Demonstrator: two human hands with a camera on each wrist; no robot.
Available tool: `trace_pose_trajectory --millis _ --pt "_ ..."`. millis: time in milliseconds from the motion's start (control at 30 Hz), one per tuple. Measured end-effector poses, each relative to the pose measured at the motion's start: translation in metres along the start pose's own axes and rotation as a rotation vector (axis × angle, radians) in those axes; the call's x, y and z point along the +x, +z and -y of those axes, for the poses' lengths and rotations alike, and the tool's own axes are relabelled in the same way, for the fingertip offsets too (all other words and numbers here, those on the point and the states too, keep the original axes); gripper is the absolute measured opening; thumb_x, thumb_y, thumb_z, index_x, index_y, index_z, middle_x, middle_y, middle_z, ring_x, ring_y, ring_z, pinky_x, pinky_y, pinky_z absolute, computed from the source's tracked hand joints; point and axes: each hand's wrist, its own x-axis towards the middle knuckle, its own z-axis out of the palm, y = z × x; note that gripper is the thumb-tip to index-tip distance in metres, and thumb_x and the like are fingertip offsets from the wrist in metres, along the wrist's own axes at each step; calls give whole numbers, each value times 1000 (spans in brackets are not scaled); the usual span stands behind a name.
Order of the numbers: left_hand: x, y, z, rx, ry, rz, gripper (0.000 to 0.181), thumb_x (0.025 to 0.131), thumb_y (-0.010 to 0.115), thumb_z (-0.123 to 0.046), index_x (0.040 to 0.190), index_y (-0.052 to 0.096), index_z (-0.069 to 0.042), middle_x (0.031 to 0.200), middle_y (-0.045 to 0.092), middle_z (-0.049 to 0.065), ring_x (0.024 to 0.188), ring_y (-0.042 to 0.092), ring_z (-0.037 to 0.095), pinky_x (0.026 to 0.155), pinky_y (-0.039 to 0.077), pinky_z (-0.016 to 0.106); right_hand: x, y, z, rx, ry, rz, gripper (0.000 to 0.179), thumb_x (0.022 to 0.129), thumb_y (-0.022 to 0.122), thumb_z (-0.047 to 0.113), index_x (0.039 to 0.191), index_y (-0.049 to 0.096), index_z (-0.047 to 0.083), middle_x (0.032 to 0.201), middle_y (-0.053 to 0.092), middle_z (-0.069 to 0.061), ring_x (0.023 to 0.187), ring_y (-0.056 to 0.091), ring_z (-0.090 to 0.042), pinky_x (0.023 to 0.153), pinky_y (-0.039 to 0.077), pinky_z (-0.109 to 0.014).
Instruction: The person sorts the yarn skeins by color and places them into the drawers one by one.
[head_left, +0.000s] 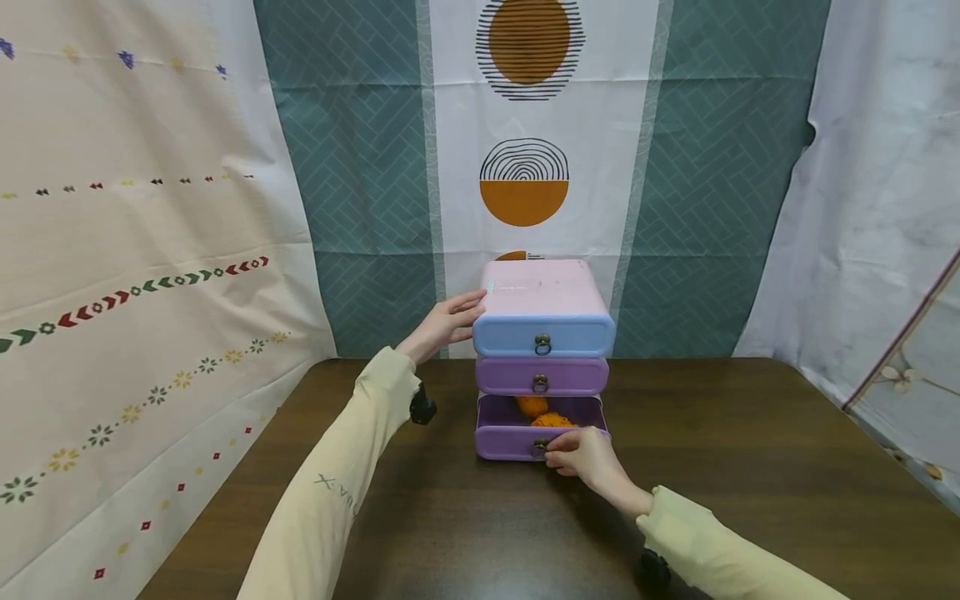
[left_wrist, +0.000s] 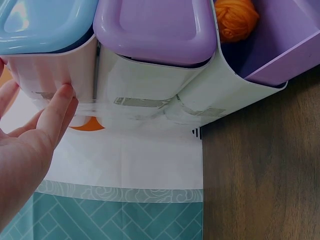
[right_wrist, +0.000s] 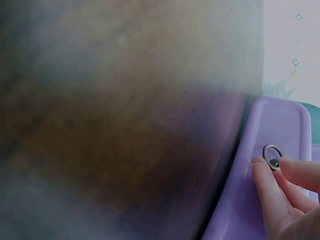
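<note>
A small three-tier drawer cabinet with a pink top [head_left: 543,283] stands on the table. Its bottom purple drawer [head_left: 506,443] is pulled out, with orange balls of yarn [head_left: 553,420] inside. At that drawer's front, my right hand [head_left: 592,458] pinches the ring pull [right_wrist: 272,156] between thumb and fingers. My left hand [head_left: 442,325] rests with extended fingers against the left side of the top tier; in the left wrist view its fingertips [left_wrist: 64,92] press the pink wall. Both the blue top drawer [head_left: 502,336] and the purple middle drawer [head_left: 502,376] are closed.
The dark wooden table [head_left: 450,517] extends around the cabinet. Behind it hangs a green and white patterned cloth [head_left: 367,183]. A cream embroidered cloth [head_left: 150,250] hangs at the left and a white one [head_left: 862,250] at the right.
</note>
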Motion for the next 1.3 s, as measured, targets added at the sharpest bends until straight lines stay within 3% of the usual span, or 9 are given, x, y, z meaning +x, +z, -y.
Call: trace_pose_trajectory --millis 400,1300 --pt "0 1 0 14 -1 -17 49 92 56 -25 138 40 -19 135 38 8 112 47 22 88 41 36 7 8 2 23 39 -93 4 77 66 -8 80 65 -10 72 64 -15 63 64 -27 53 52 -34" --pt "2 2 -1 16 -2 -15 50 92 55 -24 139 39 -18 136 36 10 113 46 23 89 40 37 41 1 -6 11 77 -167 3 77 66 -9 75 67 -11 64 63 -13 60 64 -26 54 52 -30"
